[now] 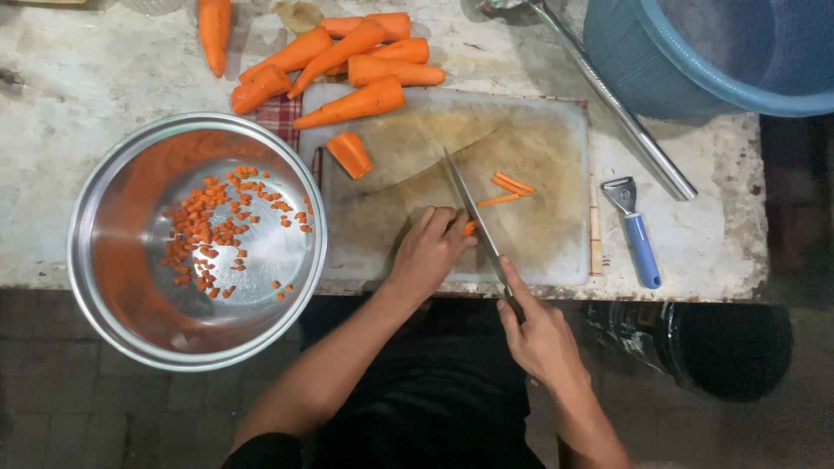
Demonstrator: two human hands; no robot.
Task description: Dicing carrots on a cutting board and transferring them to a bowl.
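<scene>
Head view: carrot piece [470,228] under left hand [427,252] grip, touching knife [473,213].

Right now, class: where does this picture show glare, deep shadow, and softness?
Head view: glare and orange reflections on the steel bowl; floor below the table falls into deep shadow; hands, left and right, and knife look slightly soft.

Right hand [540,334] gripping long steel knife [476,219] over worn white cutting board [539,234], left hand [428,252] pinning small orange carrot piece [470,228] beside the blade, steel bowl of diced carrot [122,260] left of board
</scene>
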